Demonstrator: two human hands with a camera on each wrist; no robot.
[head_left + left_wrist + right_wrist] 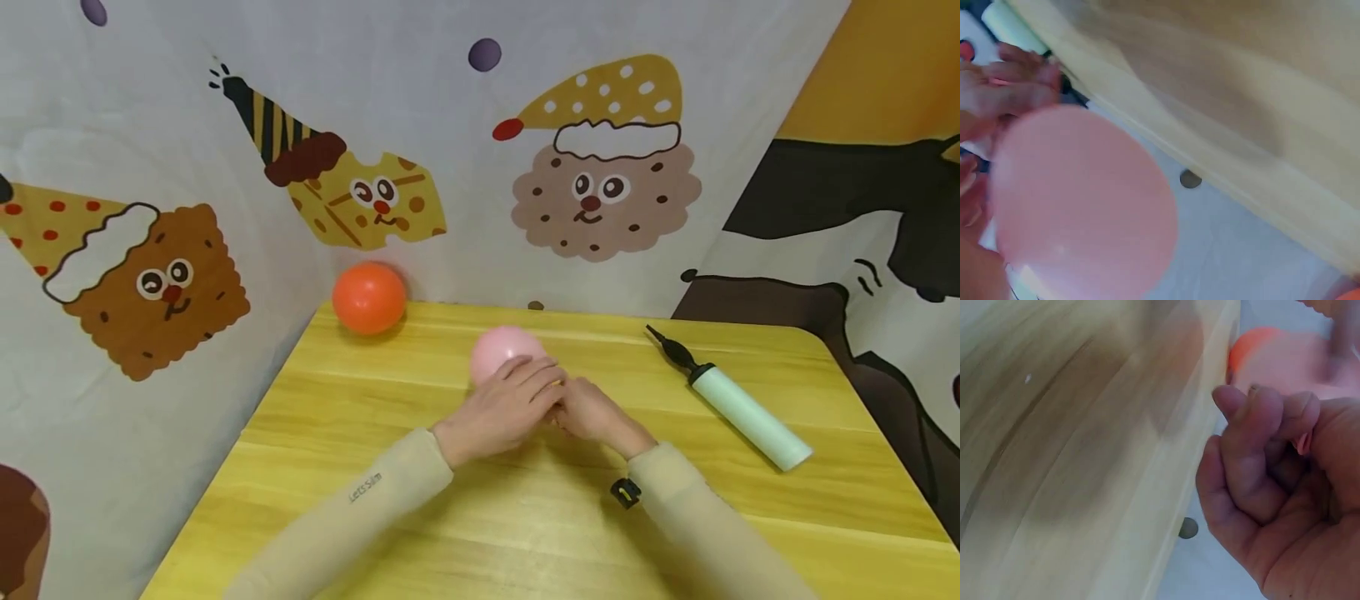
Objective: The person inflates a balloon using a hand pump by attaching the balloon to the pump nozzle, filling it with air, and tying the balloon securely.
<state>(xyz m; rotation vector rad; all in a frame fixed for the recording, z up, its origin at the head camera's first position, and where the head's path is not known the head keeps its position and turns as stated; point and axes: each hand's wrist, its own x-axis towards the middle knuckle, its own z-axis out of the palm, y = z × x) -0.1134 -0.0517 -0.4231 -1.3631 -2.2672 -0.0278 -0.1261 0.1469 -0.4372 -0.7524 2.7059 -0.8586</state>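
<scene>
A pink inflated balloon [504,350] is at the middle of the table, filling much of the left wrist view. My left hand [504,408] lies over its near side, fingers stretched toward the right hand. Close against it, my right hand [596,412] has its fingers curled and pinches the balloon's neck. A bit of the pink neck [1303,443] pokes out between thumb and fingers in the right wrist view. There the balloon body is blurred behind the fingers.
An orange balloon [369,298] sits at the table's back left corner. To the right lies a pale green hand pump [750,417] with a black nozzle. The wooden table [337,400] meets a cartoon-printed cloth [465,167] at the back.
</scene>
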